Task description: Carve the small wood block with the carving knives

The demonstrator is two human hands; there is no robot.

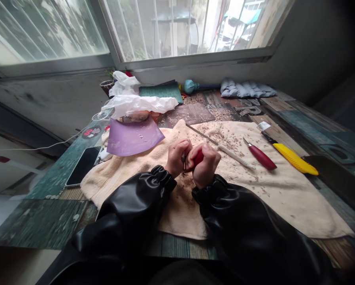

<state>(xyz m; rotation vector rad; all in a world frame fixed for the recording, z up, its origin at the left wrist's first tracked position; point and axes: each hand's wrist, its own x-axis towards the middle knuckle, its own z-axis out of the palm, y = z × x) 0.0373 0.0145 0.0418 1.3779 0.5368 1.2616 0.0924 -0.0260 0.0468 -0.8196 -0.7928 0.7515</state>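
Note:
My left hand [176,156] and my right hand [206,163] meet over the middle of a cream towel [290,198]. A red handle [198,159] shows inside my closed right hand; the working end of this tool is hidden. The fingers of my left hand are curled round something small that I cannot make out. Brown shavings [187,186] lie on the towel below both hands. Just beyond them rests a thin file-like rod [207,137] with a pale wrapped end. Further right lie a red-handled carving knife [261,156] and a yellow utility knife [296,159].
A purple sheet [136,137] stands curved at the left, near a phone [84,165]. White plastic [144,103], a green mat [162,92], a blue-wrapped bundle [191,86] and a grey puffy packet [245,88] line the back below the window. Crumbs scatter over a brown board [189,114].

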